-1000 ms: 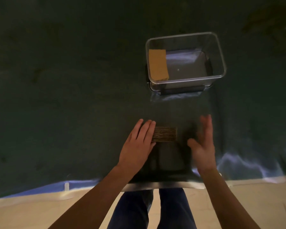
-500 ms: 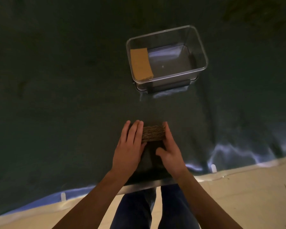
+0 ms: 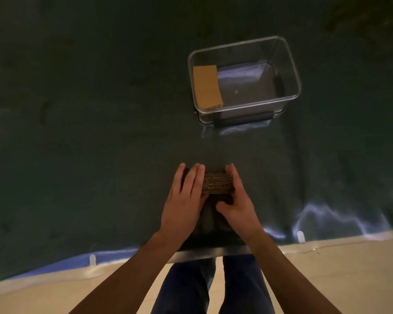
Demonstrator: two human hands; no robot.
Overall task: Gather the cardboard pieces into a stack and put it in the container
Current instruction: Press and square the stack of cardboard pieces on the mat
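Note:
A stack of brown cardboard pieces [image 3: 217, 183] stands on the dark table, its corrugated edges facing me. My left hand [image 3: 186, 196] presses flat against its left side. My right hand [image 3: 237, 200] presses against its right side, so the stack is squeezed between both palms. Farther back and to the right stands a clear plastic container [image 3: 290, 71]. One tan cardboard piece [image 3: 207, 86] leans against the container's left inner wall; the other part of its floor is bare.
The table is covered by a dark green cloth [image 3: 77, 132] with a wrinkled, shiny front edge. White clips [image 3: 92, 259] hold the cloth at the near edge. My legs [image 3: 211, 286] and a pale floor show below.
My right hand came in from the right and closed against the stack's right side. The left hand stayed on the stack. The view shifted, so the container sits elsewhere in frame.

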